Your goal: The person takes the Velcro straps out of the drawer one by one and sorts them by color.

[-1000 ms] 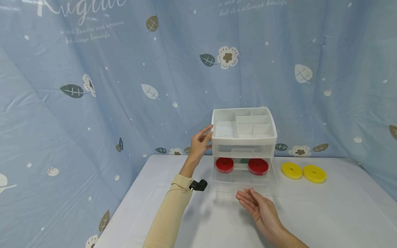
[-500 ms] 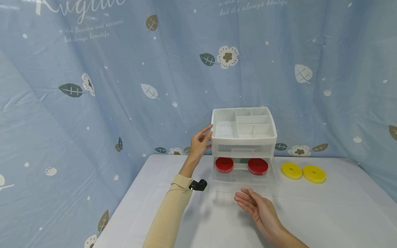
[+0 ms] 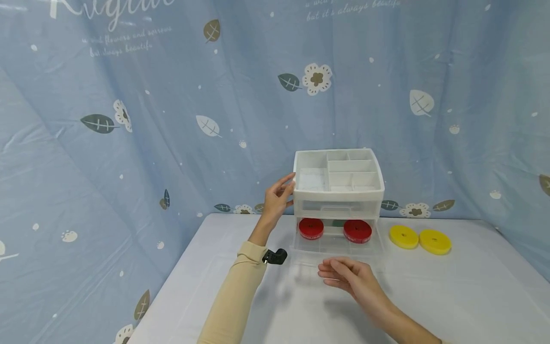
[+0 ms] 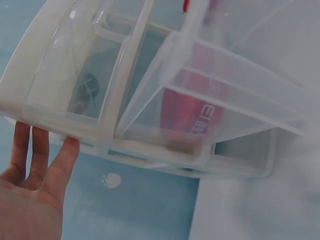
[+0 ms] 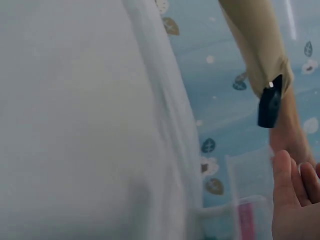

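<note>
A white plastic drawer organizer point(image 3: 339, 196) stands at the back of the table, with a divided tray on top. Its clear lower drawer point(image 3: 307, 258) is pulled out, and inside lie two flat red rolls with white lettering, one on the left point(image 3: 311, 228) and one on the right point(image 3: 357, 231). My left hand point(image 3: 275, 203) touches the organizer's left side; in the left wrist view its fingertips point(image 4: 70, 146) rest against the frame. In front of the drawer is my right hand point(image 3: 354, 279), fingers loosely bent and holding nothing.
Two flat yellow rolls, a left one point(image 3: 404, 237) and a right one point(image 3: 435, 241), lie side by side to the right of the organizer. A blue patterned curtain point(image 3: 240, 95) hangs behind the white table point(image 3: 472, 286). A black wrist camera point(image 3: 275, 257) sits on my left wrist.
My right hand has shifted a little left and up in the head view, turning so its back shows more. The left hand, the organizer and the rolls have stayed put.
</note>
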The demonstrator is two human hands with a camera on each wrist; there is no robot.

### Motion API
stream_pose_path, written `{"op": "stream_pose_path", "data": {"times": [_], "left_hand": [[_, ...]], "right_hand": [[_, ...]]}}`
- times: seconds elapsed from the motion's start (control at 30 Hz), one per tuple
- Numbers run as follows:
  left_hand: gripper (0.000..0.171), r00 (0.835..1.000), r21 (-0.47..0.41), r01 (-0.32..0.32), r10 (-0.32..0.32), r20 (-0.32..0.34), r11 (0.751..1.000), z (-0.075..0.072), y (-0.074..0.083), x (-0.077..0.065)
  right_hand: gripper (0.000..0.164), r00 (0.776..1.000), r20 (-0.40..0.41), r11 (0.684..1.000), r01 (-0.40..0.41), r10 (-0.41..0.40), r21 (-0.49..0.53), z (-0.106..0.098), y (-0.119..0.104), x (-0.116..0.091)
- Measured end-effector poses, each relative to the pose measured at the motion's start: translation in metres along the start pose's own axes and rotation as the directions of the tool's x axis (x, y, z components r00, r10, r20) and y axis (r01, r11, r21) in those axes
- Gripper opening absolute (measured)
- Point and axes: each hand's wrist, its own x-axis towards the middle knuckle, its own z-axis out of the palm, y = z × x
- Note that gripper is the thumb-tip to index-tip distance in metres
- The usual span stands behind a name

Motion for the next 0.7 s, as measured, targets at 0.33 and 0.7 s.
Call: {"op": "stream_pose_path", "data": {"times": [0.33,0.7], "left_hand": [[0.043,1.000,-0.005,-0.007,0.007,0.005,1.000,0.001,-0.002,-0.002],[0.039,1.000,-0.010,-0.008,0.008,-0.006,1.000,0.000,-0.001,0.000]], "right_hand": [[0.045,0.981,0.115,0.966,0.179,-0.159,-0.189,0.001,-0.058,0.020],[0.051,0.976,0.151,0.873,0.210,-0.158,-0.440,-0.019,-0.077,0.064]]}}
